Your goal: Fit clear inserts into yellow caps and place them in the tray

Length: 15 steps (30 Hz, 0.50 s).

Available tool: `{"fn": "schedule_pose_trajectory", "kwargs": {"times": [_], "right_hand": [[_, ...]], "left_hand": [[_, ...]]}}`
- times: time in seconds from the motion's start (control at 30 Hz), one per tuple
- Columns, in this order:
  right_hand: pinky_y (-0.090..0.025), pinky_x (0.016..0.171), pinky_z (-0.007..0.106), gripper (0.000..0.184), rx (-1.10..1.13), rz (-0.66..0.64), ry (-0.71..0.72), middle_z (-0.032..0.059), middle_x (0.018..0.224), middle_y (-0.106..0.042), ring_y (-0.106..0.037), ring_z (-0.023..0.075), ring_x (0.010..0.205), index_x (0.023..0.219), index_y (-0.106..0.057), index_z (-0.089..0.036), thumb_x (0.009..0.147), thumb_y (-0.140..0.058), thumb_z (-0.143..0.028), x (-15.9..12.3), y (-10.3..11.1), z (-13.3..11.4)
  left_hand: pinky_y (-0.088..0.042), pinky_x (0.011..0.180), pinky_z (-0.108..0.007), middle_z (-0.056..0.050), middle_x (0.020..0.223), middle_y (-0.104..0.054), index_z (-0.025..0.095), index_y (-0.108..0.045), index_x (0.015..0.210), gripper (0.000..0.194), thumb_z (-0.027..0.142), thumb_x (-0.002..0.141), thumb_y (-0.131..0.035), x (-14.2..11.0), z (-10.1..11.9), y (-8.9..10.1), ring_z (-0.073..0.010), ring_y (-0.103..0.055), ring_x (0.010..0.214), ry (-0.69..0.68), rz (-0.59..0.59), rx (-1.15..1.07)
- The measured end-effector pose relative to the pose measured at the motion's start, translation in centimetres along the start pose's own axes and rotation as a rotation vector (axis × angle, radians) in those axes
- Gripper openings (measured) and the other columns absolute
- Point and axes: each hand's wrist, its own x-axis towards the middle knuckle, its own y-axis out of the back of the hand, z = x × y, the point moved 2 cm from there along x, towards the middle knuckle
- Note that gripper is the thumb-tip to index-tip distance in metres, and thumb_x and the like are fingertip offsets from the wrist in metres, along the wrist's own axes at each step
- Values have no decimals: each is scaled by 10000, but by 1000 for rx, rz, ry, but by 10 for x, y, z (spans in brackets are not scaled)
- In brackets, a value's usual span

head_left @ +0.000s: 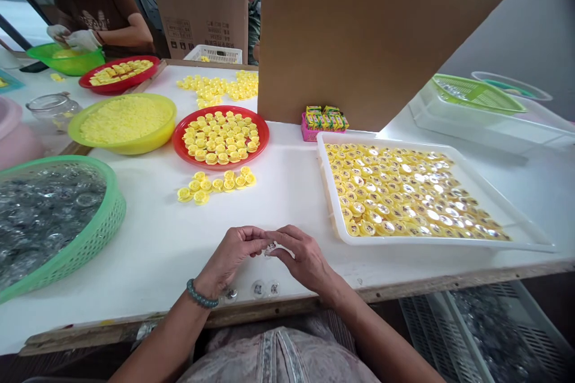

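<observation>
My left hand [241, 251] and my right hand [302, 255] meet above the table near its front edge. Between their fingertips they pinch a small clear plastic disc [269, 248] with a dark print on it. Both hands are closed on it, and the fingers partly cover it. On the table just below lie a few similar clear discs [258, 289], one of them partly behind my left wrist. Beyond the hands, several small yellow round pieces [219, 184] lie loose in front of a red plate [179, 152] that holds more of them.
A white tray [335, 224] of yellow pieces with shiny tops stands right. Left are a green basket [105, 239] of clear parts and a yellow bowl [157, 140]. A cardboard sheet [359, 30] stands behind a pink basket [309, 133]. A gloved co-worker [108, 12] sits far left.
</observation>
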Motion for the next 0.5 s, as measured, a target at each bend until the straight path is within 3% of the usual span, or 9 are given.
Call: {"fn": "schedule_pose_trajectory", "kwargs": {"times": [0.17,0.37,0.5], "right_hand": [[-470,686,254,256,-19,76,-49,41,851,-604,-574,140,763,1095,-595,-217,843,-570,-254,-1,-7,5],[-451,721,248,326,-7,-96,11,39,888,-615,-575,142,807,1163,-567,-238,838,-581,-218,0,-1,-1],[-445,692,245,215,-65,-7,-20,30,821,-597,-562,137,763,1040,-616,-216,829,-580,-236,0,0,1]], "left_hand": [[-361,646,-259,-35,730,-630,142,-687,781,211,333,691,-697,0,-5,-1,-150,-493,690,21,16,-17],[-329,572,-258,-21,624,-592,128,-700,753,217,320,651,-708,2,-7,0,-144,-462,602,68,-21,50],[-362,634,-267,-47,715,-639,136,-708,851,264,339,683,-693,3,-7,-2,-169,-510,687,59,-19,44]]}}
